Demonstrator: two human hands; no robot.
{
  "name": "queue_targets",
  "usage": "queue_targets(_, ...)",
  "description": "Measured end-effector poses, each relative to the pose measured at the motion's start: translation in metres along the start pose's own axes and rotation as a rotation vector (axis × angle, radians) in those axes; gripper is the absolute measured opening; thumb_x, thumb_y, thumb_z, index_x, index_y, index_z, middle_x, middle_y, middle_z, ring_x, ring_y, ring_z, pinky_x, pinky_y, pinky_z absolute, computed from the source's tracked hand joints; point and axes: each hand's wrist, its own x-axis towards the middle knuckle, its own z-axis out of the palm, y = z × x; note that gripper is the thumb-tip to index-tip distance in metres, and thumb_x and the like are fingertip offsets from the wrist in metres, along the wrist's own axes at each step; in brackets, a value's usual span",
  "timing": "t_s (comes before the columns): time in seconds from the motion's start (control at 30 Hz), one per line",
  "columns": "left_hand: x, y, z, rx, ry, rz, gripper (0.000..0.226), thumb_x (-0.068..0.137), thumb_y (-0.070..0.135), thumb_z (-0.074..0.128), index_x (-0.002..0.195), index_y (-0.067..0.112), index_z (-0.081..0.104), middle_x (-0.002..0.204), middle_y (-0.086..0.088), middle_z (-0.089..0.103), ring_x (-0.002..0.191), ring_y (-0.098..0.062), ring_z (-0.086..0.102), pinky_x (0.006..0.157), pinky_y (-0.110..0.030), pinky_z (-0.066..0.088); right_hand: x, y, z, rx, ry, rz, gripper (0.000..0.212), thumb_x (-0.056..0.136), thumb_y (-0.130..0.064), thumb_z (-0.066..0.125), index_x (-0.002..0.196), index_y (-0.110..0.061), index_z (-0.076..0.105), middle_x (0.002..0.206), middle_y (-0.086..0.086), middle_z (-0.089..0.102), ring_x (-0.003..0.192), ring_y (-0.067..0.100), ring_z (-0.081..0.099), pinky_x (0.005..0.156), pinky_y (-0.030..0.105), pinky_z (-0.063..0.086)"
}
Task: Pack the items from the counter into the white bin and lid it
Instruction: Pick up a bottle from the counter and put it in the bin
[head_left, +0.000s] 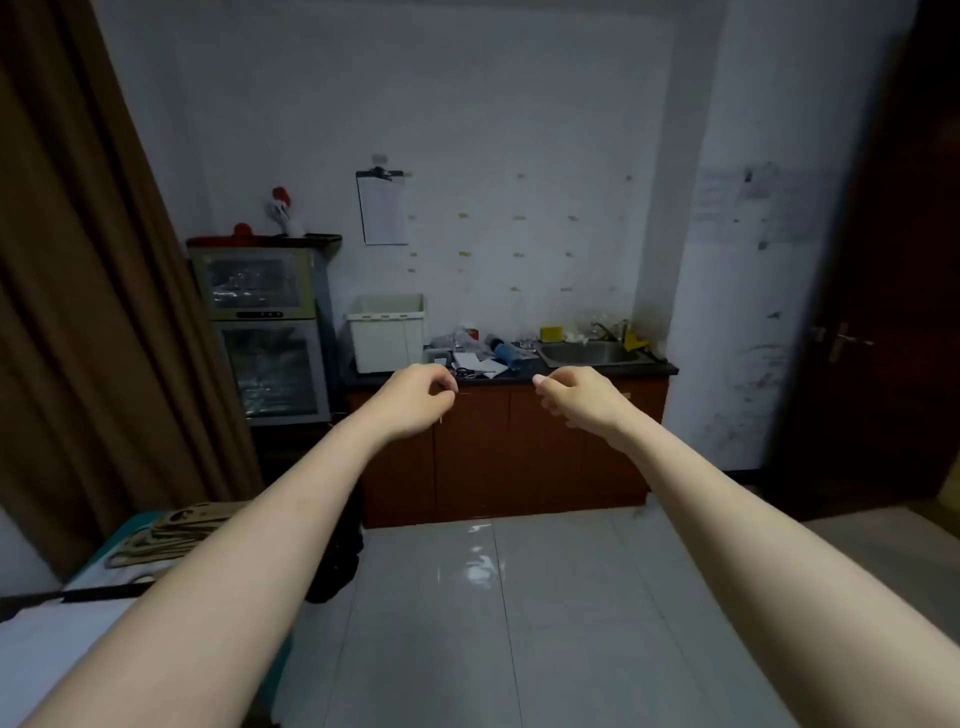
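Both hands, left hand (415, 397) and right hand (576, 395), loosely curled, grip empty. Approach surface (597, 370); clear clutter (480, 356) beside white bin (387, 332) first.

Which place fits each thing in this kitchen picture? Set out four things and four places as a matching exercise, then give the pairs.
Things
1. white bin
2. sink
3. clipboard
4. brown curtain

Places
A. hanging on the wall above the counter
B. set into the right end of the counter
C. along the left edge of the view
D. standing at the left end of the counter

Pairs: 1-D, 2-B, 3-A, 4-C
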Motion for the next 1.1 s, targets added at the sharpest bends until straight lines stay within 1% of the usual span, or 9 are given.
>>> queue_targets(0.17, 0.061, -0.027, 0.019, 0.015, -0.023, -0.027, 0.02, 0.091, 0.019, 0.05, 0.105, 0.017, 0.064, 0.111, 0.001, 0.062, 0.094, -0.01, 0.053, 0.081, -0.023, 0.038, 0.065, 0.018, 0.014, -0.007, -0.007, -0.004, 0.04, 0.096, -0.039, 0.044, 0.103, -0.006, 0.065, 0.097, 0.006, 0.067, 0.095, 0.021, 0.062, 0.089, 0.039, 0.051)
queue_targets(0.27, 0.104, -0.039, 0.032, 0.005, -0.018, -0.028, 0.019, 0.091, 0.019, 0.049, 0.104, 0.017, 0.064, 0.108, -0.002, 0.064, 0.095, -0.016, 0.059, 0.08, -0.026, 0.044, 0.113, 0.035, 0.017, -0.017, -0.015, -0.023, 0.041, 0.096, -0.039, 0.044, 0.104, -0.004, 0.065, 0.101, 0.011, 0.067, 0.096, 0.024, 0.062, 0.089, 0.041, 0.05)
queue_targets(0.37, 0.156, -0.05, 0.05, -0.019, -0.001, -0.048, 0.019, 0.091, 0.018, 0.049, 0.103, 0.016, 0.063, 0.106, -0.005, 0.065, 0.094, -0.017, 0.059, 0.079, -0.027, 0.046, 0.17, 0.058, 0.018, 0.002, -0.006, -0.042, 0.043, 0.096, -0.038, 0.043, 0.105, -0.002, 0.064, 0.1, 0.013, 0.067, 0.091, 0.023, 0.061, 0.083, 0.037, 0.05)
queue_targets(0.5, 0.223, -0.063, 0.074, -0.034, -0.012, -0.083, 0.021, 0.091, 0.017, 0.048, 0.104, 0.015, 0.064, 0.106, -0.009, 0.066, 0.089, -0.015, 0.056, 0.066, -0.018, 0.043, 0.247, 0.086, 0.016, 0.02, -0.034, -0.027, 0.045, 0.096, -0.039, 0.043, 0.103, 0.0, 0.064, 0.094, 0.015, 0.066, 0.08, 0.02, 0.056, 0.073, 0.034, 0.043)
queue_targets(0.63, 0.288, -0.075, 0.089, -0.035, -0.004, -0.129, 0.023, 0.091, 0.017, 0.047, 0.106, 0.012, 0.064, 0.105, -0.01, 0.066, 0.097, -0.02, 0.059, 0.081, -0.029, 0.045, 0.32, 0.107, 0.012, 0.028, -0.058, -0.021, 0.045, 0.095, -0.038, 0.045, 0.103, 0.002, 0.065, 0.083, 0.008, 0.059, 0.076, 0.019, 0.052, 0.071, 0.033, 0.04)
queue_targets(0.77, 0.343, -0.095, 0.101, -0.052, 0.031, -0.163, 0.022, 0.091, 0.013, 0.048, 0.104, 0.009, 0.065, 0.092, -0.007, 0.062, 0.085, -0.017, 0.054, 0.073, -0.024, 0.04, 0.381, 0.125, 0.018, 0.039, -0.082, -0.027, 0.048, 0.095, -0.036, 0.046, 0.101, 0.009, 0.061, 0.08, 0.011, 0.054, 0.074, 0.022, 0.049, 0.07, 0.032, 0.038)
queue_targets(0.9, 0.385, -0.123, 0.115, -0.042, 0.038, -0.202, 0.021, 0.09, 0.012, 0.048, 0.101, 0.011, 0.065, 0.081, -0.003, 0.059, 0.076, -0.015, 0.052, 0.064, -0.024, 0.039, 0.429, 0.143, 0.035, 0.026, -0.112, -0.035, 0.037, 0.096, -0.034, 0.045, 0.103, -0.003, 0.064, 0.09, 0.005, 0.058, 0.085, 0.018, 0.053, 0.077, 0.032, 0.042)
queue_targets(0.97, 0.404, -0.139, 0.121, -0.052, 0.044, -0.214, 0.021, 0.089, 0.012, 0.048, 0.1, 0.011, 0.066, 0.073, 0.002, 0.056, 0.071, -0.014, 0.051, 0.059, -0.019, 0.039, 0.451, 0.15, 0.044, 0.017, -0.108, -0.04, 0.032, 0.096, -0.033, 0.045, 0.098, -0.007, 0.063, 0.089, 0.005, 0.058, 0.084, 0.018, 0.053, 0.076, 0.03, 0.041)
queue_targets(1.1, 0.443, -0.172, 0.13, -0.068, 0.023, -0.224, 0.021, 0.089, 0.012, 0.048, 0.101, 0.012, 0.065, 0.072, 0.002, 0.055, 0.07, -0.013, 0.05, 0.059, -0.019, 0.039, 0.497, 0.158, 0.062, 0.005, -0.104, -0.033, 0.035, 0.096, -0.032, 0.045, 0.099, -0.003, 0.064, 0.09, 0.008, 0.061, 0.083, 0.019, 0.054, 0.075, 0.03, 0.042)
